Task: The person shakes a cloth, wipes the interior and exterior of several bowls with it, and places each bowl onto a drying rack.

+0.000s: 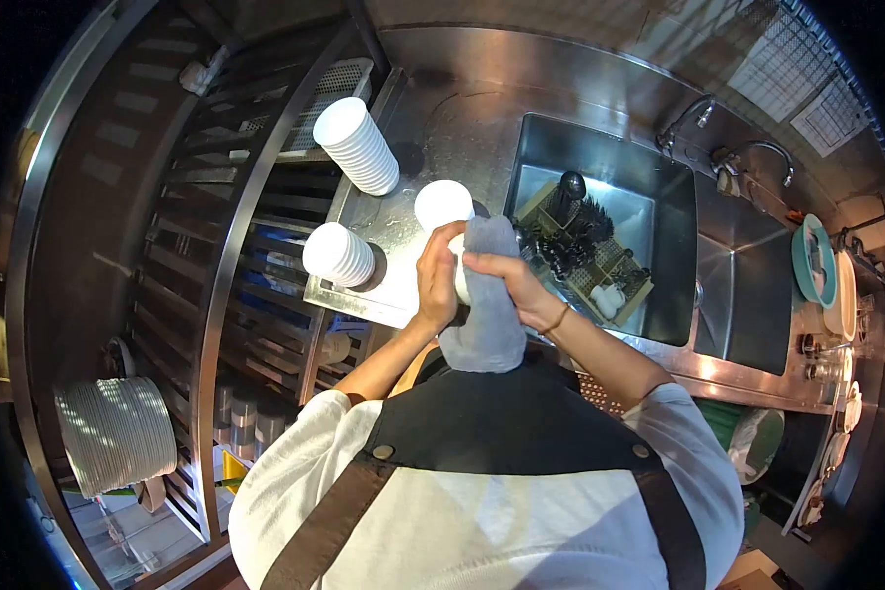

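A grey cloth [484,339] hangs between my hands in front of my apron, its upper end bunched over a small white bowl [461,283] that is mostly covered. My left hand [437,282] is closed around the bowl's left side. From the right, my right hand [517,282] grips the cloth, its thumb pressed across the front. Just beyond my hands stands a white stack of bowls [443,205]. Two more nested stacks, a tall one [359,147] and a shorter one [337,256], rest on the steel counter to the left.
A basin [669,265] at the right holds a divided rack [634,297] with black utensils and white pieces. Beyond it are a second basin [747,285], taps [693,113] and a teal tub [814,261]. Slatted metal shelving [228,246] stands left, with stacked plates [116,433] low down.
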`<state>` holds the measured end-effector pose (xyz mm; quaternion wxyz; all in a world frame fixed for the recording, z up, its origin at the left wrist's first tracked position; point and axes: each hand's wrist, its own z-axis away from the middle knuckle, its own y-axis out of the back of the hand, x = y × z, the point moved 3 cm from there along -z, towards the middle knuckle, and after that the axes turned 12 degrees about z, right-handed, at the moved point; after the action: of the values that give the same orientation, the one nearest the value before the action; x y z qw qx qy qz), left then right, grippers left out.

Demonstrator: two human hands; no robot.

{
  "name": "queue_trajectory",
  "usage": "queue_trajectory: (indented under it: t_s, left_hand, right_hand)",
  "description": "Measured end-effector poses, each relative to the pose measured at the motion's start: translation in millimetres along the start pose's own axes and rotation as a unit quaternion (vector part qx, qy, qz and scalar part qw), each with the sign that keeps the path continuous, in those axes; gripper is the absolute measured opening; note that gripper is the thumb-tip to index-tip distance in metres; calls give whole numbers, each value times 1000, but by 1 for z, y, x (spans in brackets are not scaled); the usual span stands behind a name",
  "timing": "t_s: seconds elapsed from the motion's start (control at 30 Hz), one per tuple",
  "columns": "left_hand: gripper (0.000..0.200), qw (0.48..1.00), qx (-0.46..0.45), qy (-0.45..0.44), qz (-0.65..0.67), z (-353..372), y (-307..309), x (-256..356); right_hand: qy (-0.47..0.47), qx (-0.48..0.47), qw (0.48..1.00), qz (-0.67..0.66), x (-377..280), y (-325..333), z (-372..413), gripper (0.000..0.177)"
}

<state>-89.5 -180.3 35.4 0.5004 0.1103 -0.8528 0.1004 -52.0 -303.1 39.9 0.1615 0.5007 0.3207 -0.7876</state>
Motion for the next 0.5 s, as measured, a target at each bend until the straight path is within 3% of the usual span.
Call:
queue_trajectory:
  t_s: [0.07,0.13,0.17,0.2,0.23,0.27,0.33,0.37,0.4,0.43,0.47,0.5]
  left_hand:
    - [51,999,-36,-38,-7,0,1,0]
    - [53,998,-59,-29,-21,4,0,0]
    - [57,998,-50,45,-4,6,0,-3]
    - [59,961,38,203,183,14,-3,-16]
    - [59,892,77,332,296,6,-5,-2]
    - [59,790,114,452,398,1,-8,14]
    - [54,795,113,449,391,8,-10,-2]
    - [54,842,117,394,349,9,-12,-7]
    - [54,884,117,336,304,8,-11,-12]
    - [52,975,33,185,121,2,-8,-7]
    - [53,990,28,126,64,3,-10,-6]
    - [53,992,11,108,59,0,-9,-7]
  right_hand:
    - [-97,-80,989,-80,9,6,-6,33]
    - [-77,-66,993,-52,11,4,0,35]
    - [59,-30,990,121,10,8,4,39]
    - [193,8,937,290,5,12,6,42]
    - [379,-59,791,476,-6,13,3,51]
    - [377,-61,792,477,-3,15,2,51]
    - [422,-32,753,504,-8,10,6,60]
    - [366,-27,787,496,-9,7,5,52]
    - [367,-24,787,496,-19,-1,8,52]
    - [197,1,948,251,-26,-2,7,46]
    - [5,26,999,-24,-22,-2,8,40]
    - [-1,5,1000,-23,-23,-1,7,32]
